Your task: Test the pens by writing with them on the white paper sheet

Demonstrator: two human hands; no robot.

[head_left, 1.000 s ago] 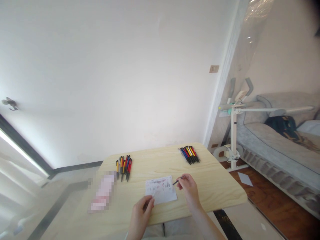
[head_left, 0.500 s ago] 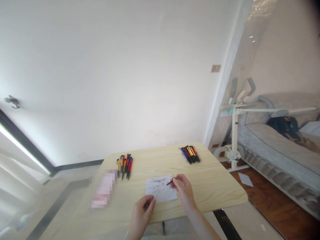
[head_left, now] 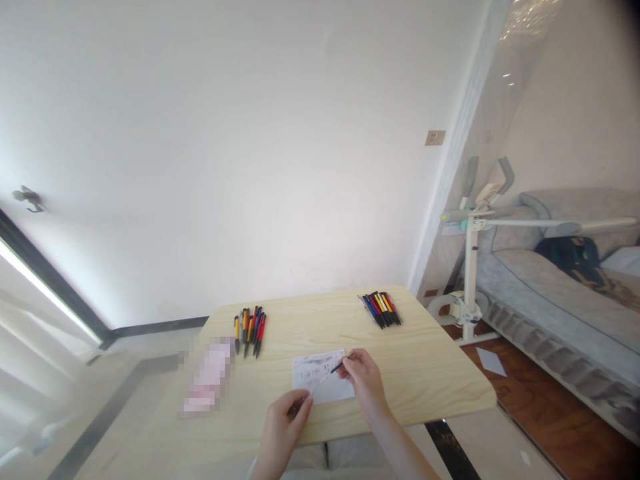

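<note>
My left hand is closed in a pinch at the lower left of a marked sheet of paper. Between its thumb and finger is a thin pale rod like a pen refill, slanting up to the right. Above the paper's right side, my right hand grips a slim black pen part with its fingertips. The pale rod's upper end lies close to the black part; whether they join I cannot tell. Dark and red marks cover the upper half of the paper.
Several coloured pens lie at the table's back left, and another row of pens at the back right. A blurred pink item is at the left edge of the wooden table. Exercise equipment stands beyond the right edge.
My right hand and the black pen part have shifted very slightly left, towards the pale rod. The left hand stays nearly in place, and the camera view has shifted a little.
</note>
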